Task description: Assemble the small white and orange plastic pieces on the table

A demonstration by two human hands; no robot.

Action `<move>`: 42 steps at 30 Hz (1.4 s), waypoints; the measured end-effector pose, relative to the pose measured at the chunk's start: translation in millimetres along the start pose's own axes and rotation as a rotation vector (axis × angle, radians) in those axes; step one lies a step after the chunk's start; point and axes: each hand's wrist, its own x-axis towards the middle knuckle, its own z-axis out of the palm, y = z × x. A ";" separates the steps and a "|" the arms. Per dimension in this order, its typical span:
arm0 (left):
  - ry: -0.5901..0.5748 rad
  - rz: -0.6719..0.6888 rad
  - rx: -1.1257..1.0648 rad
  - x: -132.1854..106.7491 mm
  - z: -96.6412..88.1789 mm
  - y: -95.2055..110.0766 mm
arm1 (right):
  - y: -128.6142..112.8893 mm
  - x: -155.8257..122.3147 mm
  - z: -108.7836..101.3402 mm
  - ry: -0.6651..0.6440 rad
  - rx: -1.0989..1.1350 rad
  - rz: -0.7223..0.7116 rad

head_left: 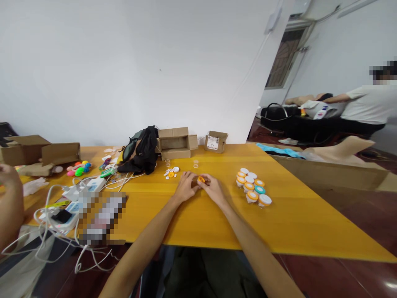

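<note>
Near the middle of the table, an orange round cap (202,179) is between my two hands. My right hand (212,190) pinches it from the right with thumb and fingers. From the other side, the closed fingers of my left hand (185,188) meet its left edge; they partly hide it. Left of my hands lie an orange ring (170,175), a white round piece (176,169) and several small white parts. Two clear cups (196,164) stand behind. To the right is a cluster of small clear containers with white, orange and teal round tops (252,196).
An open cardboard box (175,144), a smaller box (216,142) and a black bag (144,151) line the wall. Power strips (68,215) with tangled cables and a blurred-out flat object (104,219) lie left. Another person's arm (10,203) is at far left; a person in white (369,105) sits back right.
</note>
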 end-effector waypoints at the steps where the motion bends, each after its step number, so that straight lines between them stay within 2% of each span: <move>1: -0.010 0.000 -0.008 0.1 -0.4 0.4 | 0.2 0.0 1.1 -0.017 0.045 0.009; 5: -0.012 -0.006 -0.049 0.8 -1.3 0.1 | -0.5 -0.5 3.6 -0.055 0.144 0.026; 11: 0.034 -0.041 -0.103 1.3 -1.6 1.0 | -5.2 -1.2 3.1 -0.038 0.182 0.014; 25: -0.009 -0.113 -0.063 3.1 0.1 -1.4 | -6.2 -4.0 8.0 -0.027 0.065 -0.028; 42: 0.004 -0.204 -0.095 4.0 -0.8 -1.9 | -11.0 -3.9 6.3 -0.042 0.106 -0.020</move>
